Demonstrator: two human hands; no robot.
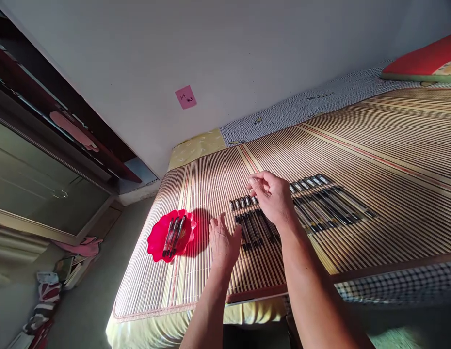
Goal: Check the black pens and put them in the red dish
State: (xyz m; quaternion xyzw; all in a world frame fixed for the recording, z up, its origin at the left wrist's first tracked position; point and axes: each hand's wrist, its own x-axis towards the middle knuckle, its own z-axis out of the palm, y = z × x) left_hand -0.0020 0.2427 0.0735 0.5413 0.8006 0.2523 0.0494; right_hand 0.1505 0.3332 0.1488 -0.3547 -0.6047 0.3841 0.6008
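While the left hand [224,241] spreads over the striped mat [211,184] with its fingers parted and nothing visible in them, the right hand [272,196] hangs a little farther forward, its fingers bent and its thumb drawn close to the index finger. Whether the right hand pinches anything small cannot be told.

Beneath the right hand and on both sides of it run two rows of pen parts. Just left of it lie short dark caps [243,202], with slim dark pen bodies [251,229] below them, close to the left thumb. On its other side, more caps [309,183] line up above a second set of long pen bodies [322,208], laid side by side at a slant. The right hand and forearm hide the middle of both rows.

To the left of the left hand, and apart from it, a red plate [155,237] with a wavy rim holds a few pens [173,235] lying lengthwise together.

Ahead of both hands, past the mat's far edge, yellow cloth [198,147] meets checked cloth [276,116], and a pink note [185,97] with handwriting sticks to the wall [225,48]. Far off to the right of the hands rests a red cushion [418,55]. Well to their left, pink cloth [83,247] lies low by the floor [112,252].
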